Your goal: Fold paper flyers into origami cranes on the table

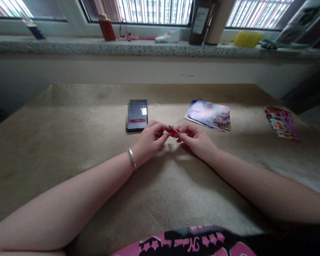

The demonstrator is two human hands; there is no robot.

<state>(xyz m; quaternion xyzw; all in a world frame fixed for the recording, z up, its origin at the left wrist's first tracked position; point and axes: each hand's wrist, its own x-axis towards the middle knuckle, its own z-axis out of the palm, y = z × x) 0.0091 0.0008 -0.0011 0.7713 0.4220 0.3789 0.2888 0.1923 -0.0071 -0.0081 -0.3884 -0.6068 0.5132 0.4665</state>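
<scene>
A small red item [173,132] with a lighter tip is pinched between my two hands just above the table; its kind is too small to make out. My left hand [154,137], with a silver bangle [132,158] at the wrist, grips its left side between thumb and forefinger. From the other side, my right hand [196,138] holds it in a similar pinch. Part of the item is hidden by the fingertips. A phone [137,115] with its screen lit lies just beyond my left hand. Past my right hand rests a stack of glossy picture cards [209,113].
On the table's [96,96] right side lies a fanned set of colourful packets or cards [281,122]. Behind the table runs a granite windowsill [149,49] carrying a red bottle [106,28], a dark bottle [200,23] and a yellow block [248,39].
</scene>
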